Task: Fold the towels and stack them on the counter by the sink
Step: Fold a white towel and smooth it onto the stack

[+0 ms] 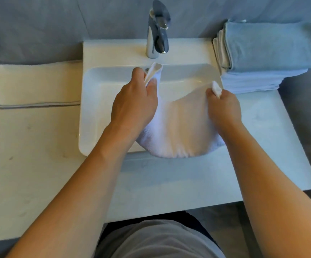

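Fingers of left hand (134, 101) and right hand (223, 107) pinch the soft white terry towel's (180, 131) corners, its top edge stretched from ten to three o'clock above the white basin sink (102, 101).

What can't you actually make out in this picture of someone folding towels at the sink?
Head view only:
- Sink drain: hidden by the white towel held over the basin.
- Left hand and right hand fingertips: curled under the towel corners.
- Towel stack count: layers too blurred to tell, and its right side is cut off by the frame edge.
- Folded towel on the left: number of folds unclear.
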`<state>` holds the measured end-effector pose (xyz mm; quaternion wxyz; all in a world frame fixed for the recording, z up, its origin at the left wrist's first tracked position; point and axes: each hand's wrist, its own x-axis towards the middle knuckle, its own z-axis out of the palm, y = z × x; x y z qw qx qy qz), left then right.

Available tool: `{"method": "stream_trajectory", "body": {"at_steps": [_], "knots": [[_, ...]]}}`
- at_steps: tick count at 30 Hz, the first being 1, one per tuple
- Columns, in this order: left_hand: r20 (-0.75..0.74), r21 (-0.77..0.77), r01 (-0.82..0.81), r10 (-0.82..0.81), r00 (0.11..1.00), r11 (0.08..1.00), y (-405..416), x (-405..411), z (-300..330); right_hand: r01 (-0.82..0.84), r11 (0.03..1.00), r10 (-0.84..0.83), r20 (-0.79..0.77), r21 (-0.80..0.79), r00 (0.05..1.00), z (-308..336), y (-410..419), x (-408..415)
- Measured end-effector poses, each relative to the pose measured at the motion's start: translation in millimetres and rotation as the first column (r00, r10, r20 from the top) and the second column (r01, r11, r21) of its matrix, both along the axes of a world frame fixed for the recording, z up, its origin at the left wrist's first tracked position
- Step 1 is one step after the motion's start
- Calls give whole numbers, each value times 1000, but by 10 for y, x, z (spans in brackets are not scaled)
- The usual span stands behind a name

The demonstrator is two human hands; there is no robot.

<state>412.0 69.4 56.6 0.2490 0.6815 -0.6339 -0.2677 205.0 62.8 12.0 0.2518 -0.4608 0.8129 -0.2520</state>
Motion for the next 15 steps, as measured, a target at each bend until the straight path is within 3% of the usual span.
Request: {"method": "stream_trajectory", "body": {"at_steps": [9,15], "knots": [[-120,8,72,-70,990,997,-456,-1032,-15,141,985,-153,-120,-101,981,53,-294,-1226],[-195,-25,-95,88,977,995,-786,-1746,-121,160,979,-162,-12,-129,987,16,-794,-1952]]}}
